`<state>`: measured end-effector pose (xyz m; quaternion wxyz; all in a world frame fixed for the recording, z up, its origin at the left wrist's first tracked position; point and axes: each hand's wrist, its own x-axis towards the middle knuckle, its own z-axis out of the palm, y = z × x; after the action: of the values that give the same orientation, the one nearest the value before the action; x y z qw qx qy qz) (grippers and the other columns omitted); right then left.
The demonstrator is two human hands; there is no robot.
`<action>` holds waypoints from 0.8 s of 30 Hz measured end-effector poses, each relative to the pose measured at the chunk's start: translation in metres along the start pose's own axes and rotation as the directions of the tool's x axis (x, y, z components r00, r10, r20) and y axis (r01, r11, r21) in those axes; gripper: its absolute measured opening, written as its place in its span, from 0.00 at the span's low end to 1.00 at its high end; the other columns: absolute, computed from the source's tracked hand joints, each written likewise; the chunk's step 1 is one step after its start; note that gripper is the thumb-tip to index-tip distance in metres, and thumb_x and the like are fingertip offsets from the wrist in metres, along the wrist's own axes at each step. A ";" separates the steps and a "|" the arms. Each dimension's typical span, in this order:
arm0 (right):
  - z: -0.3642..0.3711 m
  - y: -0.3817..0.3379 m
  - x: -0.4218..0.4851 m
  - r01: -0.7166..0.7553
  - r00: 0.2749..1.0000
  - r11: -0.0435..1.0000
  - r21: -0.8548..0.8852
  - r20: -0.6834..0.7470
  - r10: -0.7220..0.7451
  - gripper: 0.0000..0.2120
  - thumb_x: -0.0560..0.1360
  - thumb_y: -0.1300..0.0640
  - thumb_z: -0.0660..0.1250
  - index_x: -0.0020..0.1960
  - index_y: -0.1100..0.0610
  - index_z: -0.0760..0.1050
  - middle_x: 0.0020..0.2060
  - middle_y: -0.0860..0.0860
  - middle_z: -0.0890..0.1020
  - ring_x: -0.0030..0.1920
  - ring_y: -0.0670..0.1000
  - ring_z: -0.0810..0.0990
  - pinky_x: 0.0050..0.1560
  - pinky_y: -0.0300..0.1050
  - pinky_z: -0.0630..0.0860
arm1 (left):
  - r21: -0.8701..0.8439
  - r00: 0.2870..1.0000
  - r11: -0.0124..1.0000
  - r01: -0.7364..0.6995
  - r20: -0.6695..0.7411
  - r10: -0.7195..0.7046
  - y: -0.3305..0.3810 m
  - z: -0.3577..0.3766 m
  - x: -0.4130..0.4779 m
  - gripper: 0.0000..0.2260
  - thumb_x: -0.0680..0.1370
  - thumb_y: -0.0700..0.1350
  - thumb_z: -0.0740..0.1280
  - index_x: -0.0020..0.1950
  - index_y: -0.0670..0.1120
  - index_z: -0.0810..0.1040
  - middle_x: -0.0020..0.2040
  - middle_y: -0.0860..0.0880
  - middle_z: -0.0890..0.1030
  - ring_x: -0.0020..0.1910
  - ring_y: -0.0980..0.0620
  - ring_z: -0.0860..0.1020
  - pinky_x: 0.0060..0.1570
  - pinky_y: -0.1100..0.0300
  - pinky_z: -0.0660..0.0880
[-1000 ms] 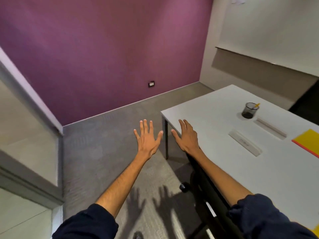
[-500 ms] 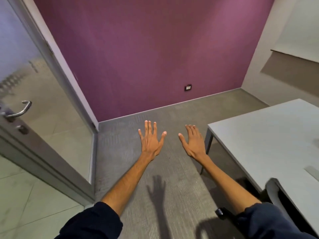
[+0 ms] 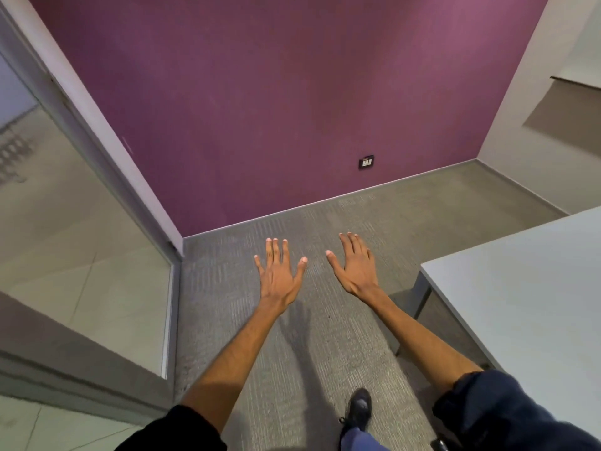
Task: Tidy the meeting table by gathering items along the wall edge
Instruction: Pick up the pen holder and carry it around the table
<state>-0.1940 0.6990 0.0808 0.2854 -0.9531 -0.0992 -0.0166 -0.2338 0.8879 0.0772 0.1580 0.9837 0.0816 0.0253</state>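
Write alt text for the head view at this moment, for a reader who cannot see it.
The left hand and right hand stretch forward, open and empty, over grey carpet before a purple wall. A white table shows at right, a glass door at left.

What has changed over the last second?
The view swung left, away from the table: the pen cup, rulers and yellow folder seen a second ago are out of frame; only its corner shows at the right. A shoe now shows at the bottom. Nothing was grasped or released. The left hand and right hand stay spread, empty, above the carpet.
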 end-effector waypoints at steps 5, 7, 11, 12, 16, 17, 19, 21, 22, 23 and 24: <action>-0.014 0.018 0.099 0.006 0.999 1.000 -0.017 0.032 -0.006 0.34 0.81 0.37 0.52 0.80 0.54 0.52 0.80 0.53 0.54 0.81 0.52 0.49 0.79 0.59 0.50 | 0.006 1.000 1.000 0.009 0.001 -0.009 0.022 -0.004 0.105 0.34 0.82 0.63 0.45 0.81 0.45 0.43 0.81 0.45 0.42 0.80 0.48 0.36 0.77 0.38 0.38; -0.024 0.026 0.138 0.013 0.999 1.000 -0.026 0.031 -0.012 0.34 0.81 0.37 0.52 0.80 0.54 0.52 0.80 0.52 0.53 0.81 0.52 0.49 0.79 0.59 0.50 | 0.000 1.000 1.000 0.015 -0.010 -0.015 0.036 -0.007 0.145 0.34 0.82 0.63 0.45 0.81 0.45 0.44 0.81 0.45 0.42 0.80 0.48 0.36 0.77 0.38 0.38; -0.039 0.041 0.204 -0.011 1.000 1.000 -0.026 0.015 0.012 0.34 0.81 0.37 0.52 0.80 0.54 0.52 0.80 0.52 0.53 0.81 0.52 0.49 0.79 0.59 0.50 | 0.001 1.000 1.000 -0.027 -0.010 0.027 0.062 -0.004 0.211 0.34 0.81 0.64 0.45 0.81 0.45 0.44 0.81 0.45 0.42 0.80 0.48 0.37 0.77 0.39 0.39; -0.041 0.044 0.220 -0.011 1.000 0.999 -0.036 0.012 0.011 0.34 0.81 0.37 0.52 0.80 0.54 0.52 0.80 0.52 0.53 0.81 0.52 0.49 0.79 0.59 0.50 | 0.001 0.999 0.999 -0.035 -0.014 0.035 0.068 -0.004 0.226 0.34 0.81 0.64 0.45 0.81 0.45 0.44 0.81 0.45 0.42 0.80 0.48 0.37 0.77 0.39 0.39; -0.045 0.059 0.280 -0.040 0.999 0.998 -0.041 0.008 0.040 0.33 0.81 0.37 0.52 0.80 0.54 0.52 0.80 0.52 0.54 0.81 0.52 0.49 0.79 0.59 0.50 | -0.023 0.999 0.999 -0.035 -0.001 0.035 0.085 0.005 0.291 0.34 0.81 0.64 0.45 0.81 0.46 0.44 0.81 0.45 0.43 0.80 0.48 0.37 0.78 0.40 0.38; -0.044 0.064 0.295 -0.050 0.999 0.998 -0.040 0.004 0.050 0.33 0.81 0.37 0.52 0.80 0.54 0.52 0.80 0.52 0.54 0.81 0.52 0.49 0.79 0.59 0.50 | -0.030 0.999 0.999 -0.040 0.002 0.040 0.088 0.009 0.307 0.34 0.81 0.64 0.45 0.81 0.46 0.44 0.81 0.45 0.43 0.80 0.48 0.37 0.78 0.41 0.38; -0.045 0.074 0.329 -0.065 0.998 0.997 -0.045 -0.003 0.065 0.34 0.81 0.37 0.52 0.80 0.54 0.52 0.80 0.52 0.54 0.81 0.52 0.49 0.79 0.59 0.50 | -0.038 0.998 0.997 -0.060 -0.002 0.060 0.093 0.018 0.343 0.34 0.81 0.64 0.45 0.81 0.46 0.44 0.81 0.46 0.43 0.80 0.48 0.37 0.78 0.41 0.38; -0.046 0.082 0.366 -0.068 0.998 0.996 -0.065 -0.009 0.067 0.34 0.81 0.37 0.52 0.80 0.54 0.52 0.80 0.52 0.54 0.80 0.52 0.50 0.79 0.59 0.51 | -0.028 0.997 0.997 -0.079 -0.002 0.079 0.097 0.026 0.383 0.34 0.82 0.64 0.45 0.81 0.45 0.43 0.81 0.46 0.43 0.80 0.48 0.38 0.78 0.42 0.39; -0.047 0.089 0.389 -0.076 0.997 0.995 -0.069 -0.013 0.075 0.34 0.81 0.37 0.52 0.80 0.54 0.52 0.80 0.52 0.54 0.80 0.52 0.50 0.79 0.59 0.51 | -0.033 0.997 0.996 -0.081 0.015 0.081 0.101 0.031 0.408 0.33 0.82 0.63 0.45 0.81 0.45 0.43 0.81 0.46 0.43 0.80 0.48 0.38 0.78 0.42 0.39; -0.049 0.096 0.411 -0.082 0.996 0.994 -0.072 -0.020 0.081 0.34 0.81 0.37 0.52 0.80 0.54 0.52 0.80 0.52 0.54 0.80 0.52 0.50 0.79 0.59 0.52 | -0.034 0.996 0.996 -0.086 0.028 0.087 0.105 0.035 0.433 0.33 0.82 0.63 0.45 0.81 0.45 0.42 0.81 0.46 0.42 0.80 0.48 0.38 0.79 0.42 0.40; -0.051 0.102 0.434 -0.090 0.996 0.993 -0.076 -0.033 0.087 0.34 0.81 0.37 0.52 0.80 0.54 0.52 0.80 0.52 0.54 0.80 0.53 0.51 0.78 0.60 0.52 | -0.028 0.995 0.995 -0.100 0.023 0.101 0.109 0.038 0.457 0.33 0.82 0.63 0.45 0.81 0.45 0.42 0.81 0.46 0.42 0.80 0.48 0.38 0.79 0.42 0.40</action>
<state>0.2524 0.6656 0.1063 0.2502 -0.9665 -0.0519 -0.0221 0.2361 0.8509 0.0866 0.1707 0.9846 0.0296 0.0222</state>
